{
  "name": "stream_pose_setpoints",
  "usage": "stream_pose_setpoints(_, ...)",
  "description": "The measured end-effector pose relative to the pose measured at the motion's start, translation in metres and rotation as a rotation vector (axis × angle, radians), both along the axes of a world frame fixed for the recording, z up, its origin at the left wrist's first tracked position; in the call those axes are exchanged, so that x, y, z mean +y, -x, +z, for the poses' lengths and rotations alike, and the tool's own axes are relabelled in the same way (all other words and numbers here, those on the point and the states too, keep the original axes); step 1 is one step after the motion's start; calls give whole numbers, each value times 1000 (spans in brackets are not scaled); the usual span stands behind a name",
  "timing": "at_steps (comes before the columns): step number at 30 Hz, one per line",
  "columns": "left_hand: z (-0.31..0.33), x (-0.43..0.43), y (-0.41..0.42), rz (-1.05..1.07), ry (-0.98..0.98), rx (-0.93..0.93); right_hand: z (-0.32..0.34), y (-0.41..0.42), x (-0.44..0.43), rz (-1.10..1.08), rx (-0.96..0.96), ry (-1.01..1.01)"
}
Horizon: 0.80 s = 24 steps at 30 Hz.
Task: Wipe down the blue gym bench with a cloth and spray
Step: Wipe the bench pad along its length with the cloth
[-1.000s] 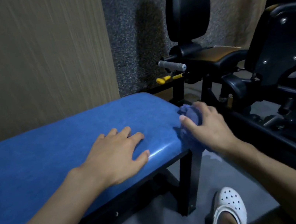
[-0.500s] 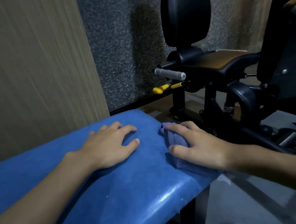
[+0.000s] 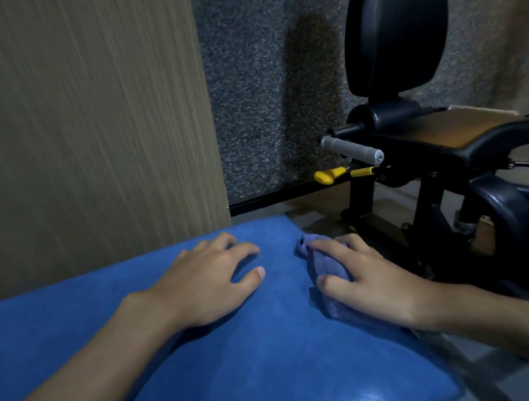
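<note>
Blue bench (image 3: 249,376) bears flat left hand (image 3: 206,282); right hand (image 3: 369,282) fingers (image 3: 331,245) grip cloth (image 3: 328,264).

A tan wood-grain panel (image 3: 71,127) fills the left background. Beside it on the right stands a grey speckled wall (image 3: 271,78). In front of that wall sits a black exercise machine (image 3: 428,195) with a tall upright backrest (image 3: 394,13) and a brown-topped seat (image 3: 473,129). A grey handle (image 3: 350,150) sticks out from its left side, with a yellow knob (image 3: 328,176) and a yellow lever (image 3: 362,171) just below.
</note>
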<state>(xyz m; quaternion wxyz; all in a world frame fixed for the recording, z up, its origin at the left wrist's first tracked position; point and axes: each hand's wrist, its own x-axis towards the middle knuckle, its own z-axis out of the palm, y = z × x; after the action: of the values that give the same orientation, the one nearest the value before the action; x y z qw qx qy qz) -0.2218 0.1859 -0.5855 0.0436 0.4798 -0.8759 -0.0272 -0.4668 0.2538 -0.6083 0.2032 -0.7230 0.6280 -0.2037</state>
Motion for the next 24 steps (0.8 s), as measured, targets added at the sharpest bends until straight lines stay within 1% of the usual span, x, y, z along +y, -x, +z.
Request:
stream_pose_setpoints(3,-4,-11,-2,24,28,-43,4,-7,-21,3,22,18)
stream_pose_setpoints(6,-5,-19,-5,13,62,-13,3,-16,-66,-6,39,70)
stream_pose_setpoints(9,-4,-28,-15,14,29,18,5,-25,-113,21,110,75)
stream_pose_setpoints(12,-6,-39,-39,113,19,-47,12,-34,-149,97,225,61)
stream_pose_setpoints(13,-6,-42,-47,145,13,-43,15,-38,-158,126,242,53)
stream_pose_setpoints(16,-3,-47,-65,153,9,120,23,-58,-177,215,245,43)
stream_pose_setpoints(17,-2,-48,-70,157,19,143,24,-68,-182,242,262,41)
stream_pose_setpoints(21,-3,-49,-97,232,72,63,24,-118,-189,337,311,48)
stream_pose_setpoints(24,-6,-49,-110,265,76,82,24,-127,-189,377,272,64)
